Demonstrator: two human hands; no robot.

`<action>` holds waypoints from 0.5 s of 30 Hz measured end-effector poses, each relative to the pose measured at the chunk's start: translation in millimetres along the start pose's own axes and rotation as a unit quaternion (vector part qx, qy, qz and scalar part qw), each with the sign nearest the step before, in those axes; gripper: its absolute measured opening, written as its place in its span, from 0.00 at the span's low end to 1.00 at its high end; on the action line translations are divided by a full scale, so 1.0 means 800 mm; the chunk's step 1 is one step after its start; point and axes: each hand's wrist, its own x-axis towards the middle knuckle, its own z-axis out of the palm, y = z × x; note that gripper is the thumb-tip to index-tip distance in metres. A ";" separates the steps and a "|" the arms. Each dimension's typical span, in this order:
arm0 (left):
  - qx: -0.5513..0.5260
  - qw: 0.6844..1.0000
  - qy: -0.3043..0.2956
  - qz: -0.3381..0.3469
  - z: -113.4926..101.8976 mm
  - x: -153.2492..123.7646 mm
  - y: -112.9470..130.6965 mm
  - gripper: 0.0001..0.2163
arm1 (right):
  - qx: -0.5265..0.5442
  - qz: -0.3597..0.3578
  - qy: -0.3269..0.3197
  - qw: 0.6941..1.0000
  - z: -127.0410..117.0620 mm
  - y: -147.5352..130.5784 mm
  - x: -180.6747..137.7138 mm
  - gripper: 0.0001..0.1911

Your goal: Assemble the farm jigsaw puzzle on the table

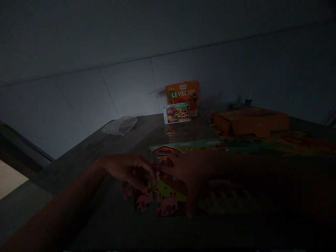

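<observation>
The scene is very dark. A partly built farm jigsaw puzzle point(183, 146) lies on a dark table point(86, 154). My left hand point(130, 171) has its fingers curled and pinched at the puzzle's left edge, on a small puzzle piece point(154, 168). My right hand point(194, 175) rests on the puzzle with its fingers pressing down next to the same spot, fingertips meeting those of the left. Pink pig pieces point(157, 201) show just below the hands.
An orange "LEVEL UP!" puzzle box point(183, 91) stands against the tiled wall, with a reference picture card point(177, 112) leaning on it. A loose piece point(170, 132) lies before it. A clear plastic bag point(120, 125) lies at the left, an orange box lid point(250, 121) at the right.
</observation>
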 end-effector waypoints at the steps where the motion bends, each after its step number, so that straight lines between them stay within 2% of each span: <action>1: -0.002 1.000 0.002 0.003 0.000 -0.001 0.000 0.14 | -0.001 -0.003 -0.004 1.000 0.001 0.002 0.001 0.63; 5: -0.016 1.000 0.024 0.001 -0.002 0.002 -0.003 0.12 | 0.006 -0.007 -0.007 1.000 0.003 0.005 0.002 0.65; 11: -0.028 0.999 -0.015 0.012 -0.005 0.005 -0.009 0.19 | 0.005 0.016 -0.028 0.999 -0.002 0.000 0.000 0.69; 15: -0.022 0.999 -0.043 0.019 -0.004 0.008 -0.016 0.17 | 0.016 -0.013 -0.038 0.999 0.001 0.009 0.006 0.73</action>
